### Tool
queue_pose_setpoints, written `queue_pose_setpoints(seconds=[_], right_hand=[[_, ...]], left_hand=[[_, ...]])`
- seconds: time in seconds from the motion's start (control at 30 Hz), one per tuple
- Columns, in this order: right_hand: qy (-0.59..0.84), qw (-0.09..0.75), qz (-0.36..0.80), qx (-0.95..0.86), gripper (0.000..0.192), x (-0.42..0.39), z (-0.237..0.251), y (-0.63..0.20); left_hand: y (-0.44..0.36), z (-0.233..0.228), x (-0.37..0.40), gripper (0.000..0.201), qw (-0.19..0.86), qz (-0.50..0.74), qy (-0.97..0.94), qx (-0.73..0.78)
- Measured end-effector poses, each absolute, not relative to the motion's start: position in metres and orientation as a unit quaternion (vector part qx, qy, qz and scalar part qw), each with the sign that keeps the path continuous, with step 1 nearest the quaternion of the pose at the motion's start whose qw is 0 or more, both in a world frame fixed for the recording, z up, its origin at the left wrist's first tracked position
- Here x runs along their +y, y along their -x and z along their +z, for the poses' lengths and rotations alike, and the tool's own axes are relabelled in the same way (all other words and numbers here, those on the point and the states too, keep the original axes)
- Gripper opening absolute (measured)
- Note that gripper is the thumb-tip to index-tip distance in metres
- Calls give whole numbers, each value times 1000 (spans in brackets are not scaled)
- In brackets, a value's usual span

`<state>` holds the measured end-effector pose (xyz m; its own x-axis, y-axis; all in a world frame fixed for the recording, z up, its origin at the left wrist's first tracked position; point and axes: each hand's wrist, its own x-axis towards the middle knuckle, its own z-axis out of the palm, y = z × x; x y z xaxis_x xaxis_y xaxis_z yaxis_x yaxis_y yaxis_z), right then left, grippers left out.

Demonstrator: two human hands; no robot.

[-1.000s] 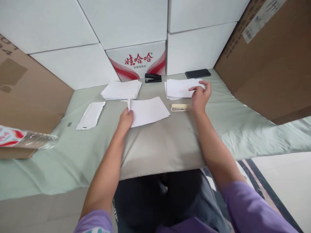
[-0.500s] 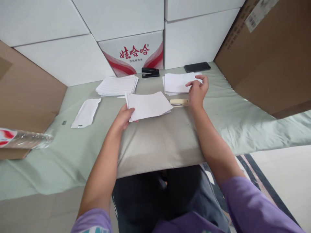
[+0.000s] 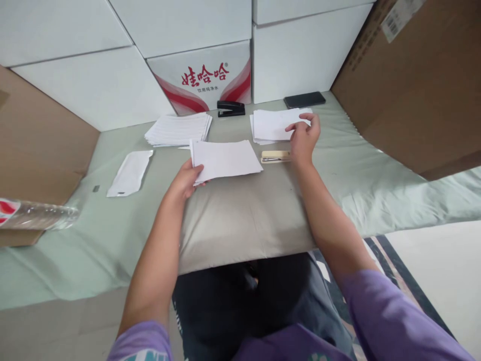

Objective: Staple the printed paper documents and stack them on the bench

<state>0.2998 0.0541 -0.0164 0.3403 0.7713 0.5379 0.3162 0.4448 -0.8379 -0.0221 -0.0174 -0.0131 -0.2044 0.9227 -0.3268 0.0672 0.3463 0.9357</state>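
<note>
1. While the left hand [image 3: 185, 179] pinches the near left corner of a small bundle of white sheets [image 3: 224, 159], the bundle lies flat on the grey-green cloth [image 3: 244, 215] in front of the person.
2. The right hand [image 3: 303, 139] rests at the right edge of a second paper stack [image 3: 272, 125], fingers curled and pinching its top sheet.
3. A beige stapler [image 3: 275, 156] lies just beside this hand, between the bundle and the wrist.
4. A black stapler [image 3: 230, 108] and a dark phone [image 3: 304, 99] lie farther back, near the white boxes [image 3: 293, 55].
5. A third, lined pile [image 3: 177, 130] lies behind the bundle to the left.
</note>
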Motion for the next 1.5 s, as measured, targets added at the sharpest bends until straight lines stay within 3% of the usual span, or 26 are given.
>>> queue_pose_setpoints(seconds=[0.47,0.9,1.27,1.5], right_hand=[[519,657,165,-522,11,51,-13,-293],[527,645,163,-529,13,48,-8,-289],[521,640,171,-539,15,47,-9,-288],[523,633,149,-551,18,48,-10,-287]], left_hand=[[22,-13,-22,61,509,424,-419,621],[16,-22,-18,57,497,431,-400,638],[-3,-24,-23,65,499,466,-383,622],[-10,-25,-23,57,485,480,-386,621]])
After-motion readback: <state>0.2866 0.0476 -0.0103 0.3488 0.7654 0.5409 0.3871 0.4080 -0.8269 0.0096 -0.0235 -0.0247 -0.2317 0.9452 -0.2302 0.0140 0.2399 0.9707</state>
